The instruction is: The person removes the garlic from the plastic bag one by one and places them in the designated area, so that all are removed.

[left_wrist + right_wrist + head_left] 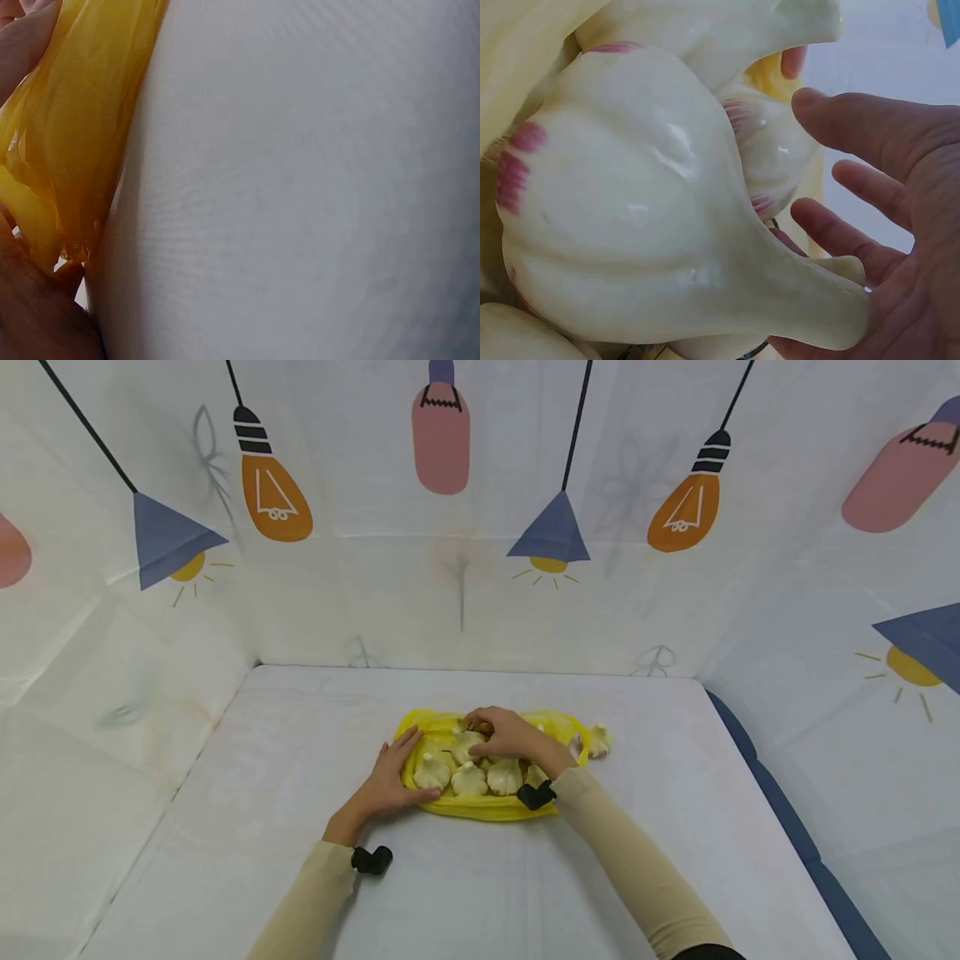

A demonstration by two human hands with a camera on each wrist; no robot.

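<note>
Several glossy white garlic bulbs [505, 777] with purple streaks lie in a spread yellow plastic bag [487, 808]. My left hand [386, 781] rests against the bag's left edge, fingers spread and thumb stretched along the front side. In the left wrist view, bunched yellow film [97, 112] sits by that hand. My right hand [506, 732] is over the back of the bag, around a garlic bulb [465, 746]. The right wrist view shows its thumb and fingers loosely apart beside a bulb [769, 157]; a larger long-stemmed bulb [645, 195] fills the foreground.
One more garlic bulb [599, 741] lies at the right end of the bag, past its handle loop. A white cloth [300, 710] covers the table. Behind and beside it hang white sheets [360, 602] printed with lamps. A dark blue edge [780, 810] runs along the right.
</note>
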